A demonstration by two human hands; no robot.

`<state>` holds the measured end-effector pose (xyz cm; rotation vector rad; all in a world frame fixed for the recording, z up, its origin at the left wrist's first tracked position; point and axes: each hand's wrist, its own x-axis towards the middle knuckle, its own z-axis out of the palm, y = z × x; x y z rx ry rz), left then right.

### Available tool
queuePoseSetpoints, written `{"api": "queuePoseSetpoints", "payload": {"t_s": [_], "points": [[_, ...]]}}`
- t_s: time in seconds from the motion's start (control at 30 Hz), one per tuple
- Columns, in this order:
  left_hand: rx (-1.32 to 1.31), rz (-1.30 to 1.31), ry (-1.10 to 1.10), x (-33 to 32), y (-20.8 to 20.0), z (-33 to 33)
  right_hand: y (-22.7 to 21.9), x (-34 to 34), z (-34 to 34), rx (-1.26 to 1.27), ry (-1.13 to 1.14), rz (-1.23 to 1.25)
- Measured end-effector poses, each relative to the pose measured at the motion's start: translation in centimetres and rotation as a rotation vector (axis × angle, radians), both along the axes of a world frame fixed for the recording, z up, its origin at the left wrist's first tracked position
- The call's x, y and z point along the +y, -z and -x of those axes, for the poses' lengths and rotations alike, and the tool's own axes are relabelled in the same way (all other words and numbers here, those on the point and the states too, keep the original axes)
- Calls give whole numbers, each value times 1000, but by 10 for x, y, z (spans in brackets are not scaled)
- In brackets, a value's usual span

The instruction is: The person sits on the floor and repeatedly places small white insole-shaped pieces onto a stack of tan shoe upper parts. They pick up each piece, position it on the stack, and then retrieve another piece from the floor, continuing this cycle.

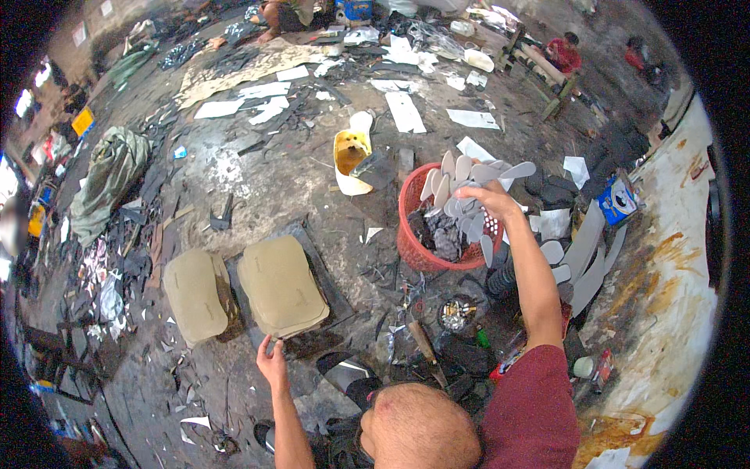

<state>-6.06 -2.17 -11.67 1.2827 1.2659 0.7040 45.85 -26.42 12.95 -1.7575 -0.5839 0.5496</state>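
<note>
My right hand [491, 200] reaches over the red plastic basket [405, 227] and grips some grey shoe insoles [466, 205]. More insoles fan out around the fingers, above dark scraps in the basket. The exact number held is hidden. Just off the near edge of a stack of beige rounded sheets [281, 285], my left hand [271, 358] is empty, its fingers apart. That stack rests on a dark flat board [337, 311]. Beside it on the left is a second stack of beige sheets [194, 295].
A yellow-and-white cut container [348, 162] stands beyond the stacks. Near my knee lie a wooden-handled tool [424, 344] and a round dish of butts [458, 313]. Long grey strips [584, 250] lean near the stained wall at right. Other people sit farther off.
</note>
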Motion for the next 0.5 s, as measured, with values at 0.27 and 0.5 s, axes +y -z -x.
{"api": "queuePoseSetpoints", "payload": {"t_s": [0.27, 0.5], "points": [[-270, 260, -232, -10, 0, -8, 22, 68, 148, -259, -527, 87], [-962, 667, -118, -11, -2, 65, 204, 188, 381, 19, -920, -28]]}}
